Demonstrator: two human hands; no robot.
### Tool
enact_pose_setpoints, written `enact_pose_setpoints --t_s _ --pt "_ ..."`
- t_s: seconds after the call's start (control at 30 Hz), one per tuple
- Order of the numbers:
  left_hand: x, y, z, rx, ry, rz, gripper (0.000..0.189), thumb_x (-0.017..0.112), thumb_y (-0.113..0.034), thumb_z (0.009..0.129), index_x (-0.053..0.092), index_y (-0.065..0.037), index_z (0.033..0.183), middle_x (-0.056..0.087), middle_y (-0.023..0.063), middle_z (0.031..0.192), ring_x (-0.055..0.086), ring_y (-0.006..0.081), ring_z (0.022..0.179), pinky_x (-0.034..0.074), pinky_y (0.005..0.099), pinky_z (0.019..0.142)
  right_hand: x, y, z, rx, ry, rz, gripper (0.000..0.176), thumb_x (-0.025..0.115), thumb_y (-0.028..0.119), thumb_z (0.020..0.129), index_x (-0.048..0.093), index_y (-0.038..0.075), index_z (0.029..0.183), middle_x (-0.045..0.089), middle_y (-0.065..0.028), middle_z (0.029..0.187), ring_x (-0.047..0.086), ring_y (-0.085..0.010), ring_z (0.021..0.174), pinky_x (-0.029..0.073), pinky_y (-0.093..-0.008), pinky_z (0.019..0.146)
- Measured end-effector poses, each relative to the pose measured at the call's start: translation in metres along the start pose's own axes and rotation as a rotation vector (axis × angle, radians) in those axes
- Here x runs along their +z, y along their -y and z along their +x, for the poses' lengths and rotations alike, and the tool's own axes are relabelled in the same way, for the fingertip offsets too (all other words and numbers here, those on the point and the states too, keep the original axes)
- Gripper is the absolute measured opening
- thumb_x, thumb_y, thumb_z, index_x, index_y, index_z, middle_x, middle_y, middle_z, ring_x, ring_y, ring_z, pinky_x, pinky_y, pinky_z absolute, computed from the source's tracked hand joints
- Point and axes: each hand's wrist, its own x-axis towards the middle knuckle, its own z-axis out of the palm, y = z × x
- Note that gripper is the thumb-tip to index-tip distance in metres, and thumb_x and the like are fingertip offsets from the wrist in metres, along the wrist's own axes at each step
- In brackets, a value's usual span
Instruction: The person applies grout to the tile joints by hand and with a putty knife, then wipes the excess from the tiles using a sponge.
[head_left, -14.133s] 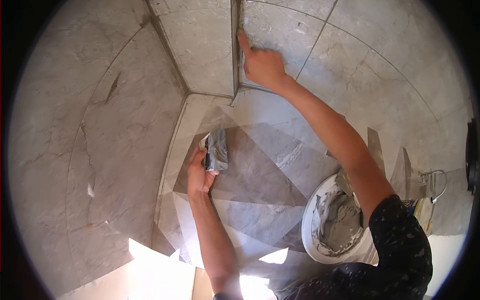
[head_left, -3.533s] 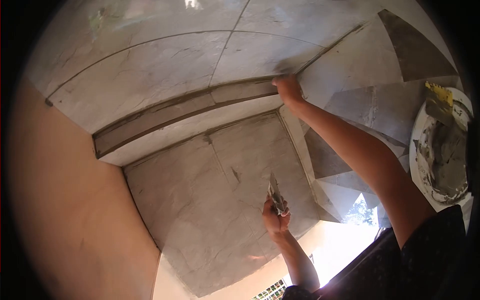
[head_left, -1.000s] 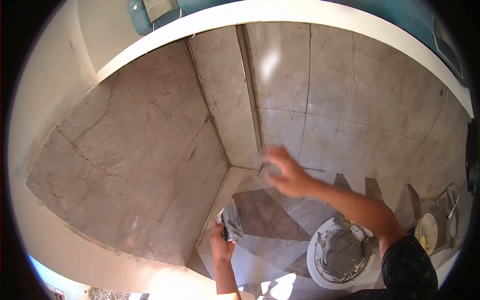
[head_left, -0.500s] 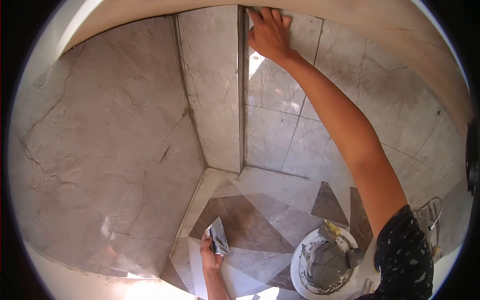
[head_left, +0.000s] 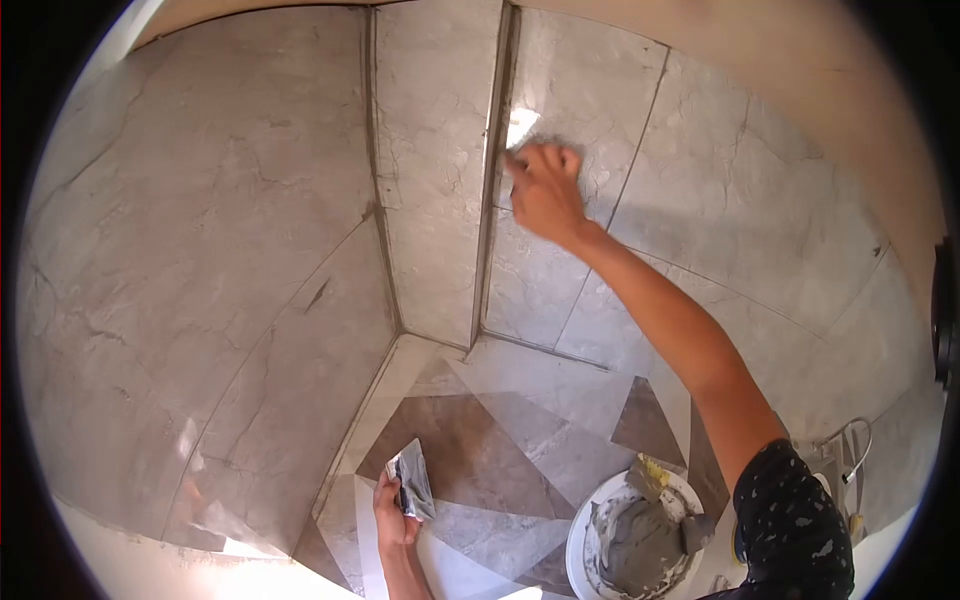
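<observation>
Tiled wall (head_left: 620, 130): right hand's (head_left: 549, 195) fingers (head_left: 514, 166) slightly blurred; left hand (head_left: 391, 512) partly covers scraper (head_left: 414, 482).

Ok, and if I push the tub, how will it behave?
The tub is probably heavy for its size, given the grey paste inside. The yellow-edged scraper at its rim could slip if jolted. Its smeared inner wall may be slick to grip.

Looks smooth and partly glossy on wall tiles (head_left: 590, 90), matt and uneven on grey paste (head_left: 640, 545), metallic on blade (head_left: 416, 482), like cloth on sleeve (head_left: 795, 520).
</observation>
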Motion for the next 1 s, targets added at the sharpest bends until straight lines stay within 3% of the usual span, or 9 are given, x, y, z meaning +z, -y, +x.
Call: enact_pose_setpoints --t_s 0.13,0.27,0.37,0.6,0.73,0.77,0.87,0.93,1.0 --pt "-0.006 -0.001 -0.003 -0.023 0.031 0.021 0.042 0.036 -0.012 0.084 0.042 -0.001 0.123 0.058 0.0076 0.105 0.059 0.0127 0.079 0.048 0.0227 0.055 -0.029 -0.038 0.065 0.099 -0.346 -0.065 0.053 0.056 0.006 0.065 0.050 0.002 0.118 0.052 -0.0140 0.109 0.041 -0.0261 0.107 0.022 -0.0429 0.091" --pt "-0.007 0.001 -0.003 -0.014 -0.011 -0.006 0.041 0.036 -0.013 0.084 0.042 -0.001 0.123 0.058 0.0072 0.102 0.059 0.0121 0.073 0.045 0.0221 0.047 -0.052 -0.035 0.093 0.097 -0.400 -0.101 0.063 0.057 0.008 0.064 0.040 0.001 0.124 0.051 -0.0167 0.118 0.038 -0.0285 0.118 0.019 -0.0443 0.095" --pt "-0.007 -0.002 -0.005 -0.004 -0.038 -0.011 0.040 0.036 -0.014 0.085 0.043 -0.001 0.121 0.059 0.0070 0.098 0.059 0.0119 0.070 0.044 0.0222 0.045 -0.047 -0.026 0.082 0.047 -0.229 -0.135 0.070 0.058 0.009 0.063 0.033 -0.001 0.127 0.047 -0.0190 0.124 0.031 -0.0291 0.126 0.015 -0.0462 0.101" --pt "-0.009 -0.001 -0.004 -0.004 0.021 0.011 0.038 0.036 -0.016 0.085 0.043 -0.004 0.120 0.058 0.0058 0.091 0.056 0.0108 0.060 0.040 0.0220 0.038 0.009 0.023 -0.023 0.032 0.007 0.004 0.069 0.058 0.006 0.066 0.032 -0.004 0.129 0.054 -0.0191 0.114 0.028 -0.0299 0.129 0.013 -0.0509 0.104" --pt "-0.012 0.001 -0.004 -0.006 0.070 -0.003 0.034 0.035 -0.016 0.087 0.045 -0.006 0.118 0.058 0.0049 0.088 0.056 0.0113 0.058 0.040 0.0222 0.038 0.007 0.059 -0.070 0.101 0.371 0.163 0.076 0.059 0.006 0.065 0.027 -0.004 0.132 0.051 -0.0207 0.118 0.026 -0.0330 0.130 0.012 -0.0539 0.105" --pt "-0.009 0.005 -0.005 -0.028 -0.002 -0.039 0.031 0.035 -0.017 0.088 0.046 -0.008 0.115 0.059 0.0049 0.084 0.056 0.0122 0.055 0.041 0.0221 0.038 0.000 0.068 -0.081 0.138 0.485 0.241 0.078 0.060 0.007 0.064 0.026 -0.004 0.133 0.047 -0.0214 0.124 0.026 -0.0335 0.130 0.013 -0.0541 0.105" --pt "0.011 0.005 -0.024 -0.087 0.053 -0.016 0.029 0.035 -0.016 0.088 0.047 -0.006 0.112 0.059 0.0058 0.081 0.055 0.0131 0.053 0.041 0.0220 0.038 -0.040 0.110 -0.129 0.041 0.345 0.783 0.086 0.062 0.008 0.066 0.016 0.003 0.138 0.043 -0.0172 0.132 0.023 -0.0347 0.131 0.009 -0.0529 0.106" --pt "0.035 0.008 -0.048 -0.117 0.076 -0.021 0.028 0.036 -0.016 0.088 0.048 -0.004 0.110 0.059 0.0063 0.080 0.055 0.0135 0.054 0.042 0.0221 0.038 -0.110 0.153 -0.144 0.011 0.315 1.151 0.088 0.061 0.007 0.066 0.012 0.003 0.139 0.043 -0.0138 0.133 0.017 -0.0324 0.135 0.008 -0.0533 0.107" --pt "0.047 0.003 -0.074 -0.164 0.078 -0.020 0.026 0.037 -0.015 0.087 0.048 -0.003 0.107 0.059 0.0068 0.079 0.056 0.0138 0.054 0.042 0.0222 0.038 -0.181 0.183 -0.146 -0.060 0.489 1.229 0.087 0.061 0.007 0.064 0.015 0.003 0.138 0.044 -0.0143 0.133 0.016 -0.0310 0.136 0.008 -0.0539 0.107"
